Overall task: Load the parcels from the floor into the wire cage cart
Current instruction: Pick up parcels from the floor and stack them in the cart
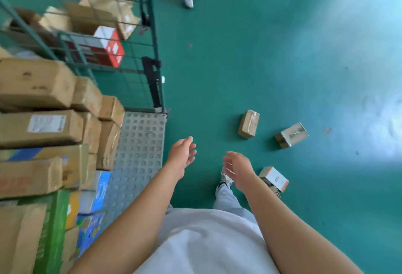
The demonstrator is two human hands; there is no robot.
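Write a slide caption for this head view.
Both hands, left and right, open and empty above three parcels on green floor beside the part-loaded cage cart.

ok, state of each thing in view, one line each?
left hand: open, empty
right hand: open, empty
taped parcel: on floor
tilted parcel: on floor, tipped
white-orange box: on floor by right hand
cart: part loaded, boxes stacked at left

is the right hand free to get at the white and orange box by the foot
Probably yes. The right hand is open and holds nothing, and the white and orange box lies on the bare green floor just beside it, nothing between; the person would likely need to bend down.
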